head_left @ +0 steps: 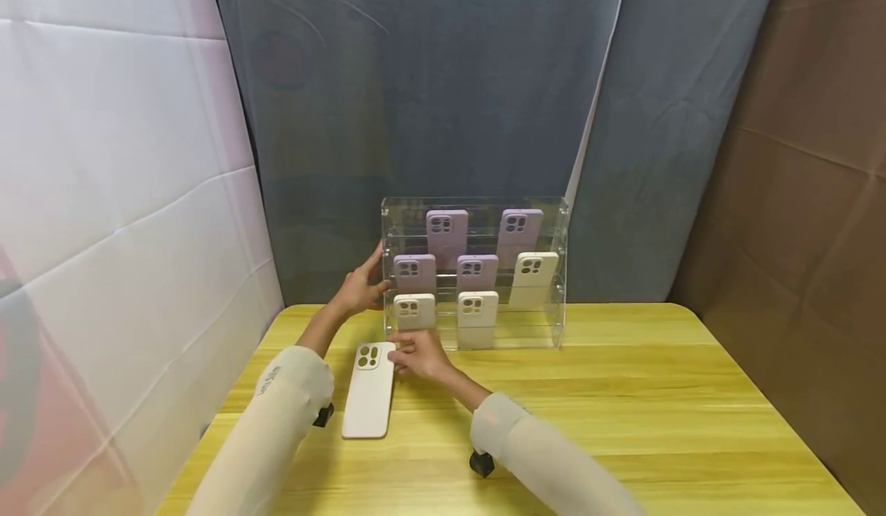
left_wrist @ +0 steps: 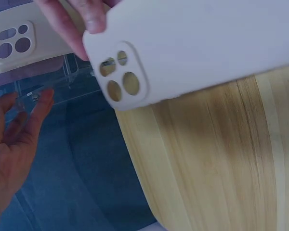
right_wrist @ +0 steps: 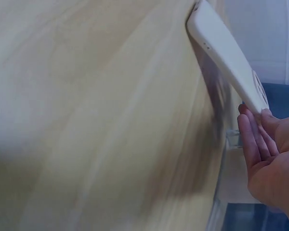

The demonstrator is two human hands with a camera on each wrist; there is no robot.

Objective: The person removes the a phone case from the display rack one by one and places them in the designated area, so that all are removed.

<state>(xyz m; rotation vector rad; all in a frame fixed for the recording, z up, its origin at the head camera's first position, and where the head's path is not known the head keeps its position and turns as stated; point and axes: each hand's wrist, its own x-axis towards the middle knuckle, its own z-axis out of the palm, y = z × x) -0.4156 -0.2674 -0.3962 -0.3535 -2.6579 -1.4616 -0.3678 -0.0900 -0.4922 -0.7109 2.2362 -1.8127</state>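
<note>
One white phone case (head_left: pixel 369 390) lies lengthwise away from us, its far camera end pinched by our right hand (head_left: pixel 418 355), while our left hand (head_left: pixel 360 288) rests open against the clear rack (head_left: pixel 561 270).

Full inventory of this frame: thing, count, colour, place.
loose phone case: 1, cream, on the table in front of the rack, camera end pinched by the right hand.
purple phone cases: 4, two on the top tier, two on the middle tier.
cream phone cases: 3 in the rack, two on the bottom tier, one at middle right.
display rack: 1, clear acrylic, at the table's back edge.
table: 1, yellow wood.
left hand: on the rack's left side.
right hand: on the loose case.
</note>
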